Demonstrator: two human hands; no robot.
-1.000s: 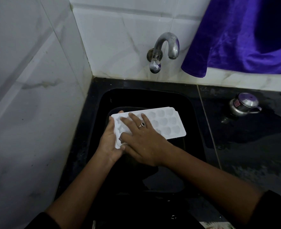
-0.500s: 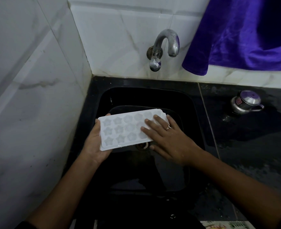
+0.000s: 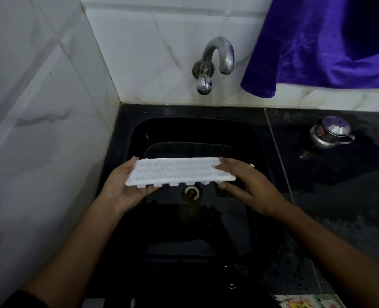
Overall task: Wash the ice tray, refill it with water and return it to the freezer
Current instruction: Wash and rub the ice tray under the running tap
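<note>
- Since half a second ago the ice tray [image 3: 179,172] has swung from tilted toward the camera to nearly level over the sink. The right hand [image 3: 248,187] has slid off its face to pinch the right end, fingers on top and thumb beneath. The left hand [image 3: 121,190] cups the left end from below, fingers curled round the edge.
- Wall tiles [image 3: 39,130]: flat, glossy, white with grey veins.
- Purple cloth [image 3: 317,41]: velvety, hanging in soft folds.
- Black sink [image 3: 206,130]: deep, round-cornered, wet and shiny.
- The tray is thin white plastic with a flat rim, and rounded cup bottoms show along its near edge.
- The step looks like rinsing or filling. Keep the tray level with a grip at both ends, bring it under the spout and open the water gently, since shallow cups splash.
- Tap [image 3: 215,61]: curved, dull metal, no stream visible.
- Lidded steel pot [image 3: 329,135]: small, rounded, on the wet counter.
</note>
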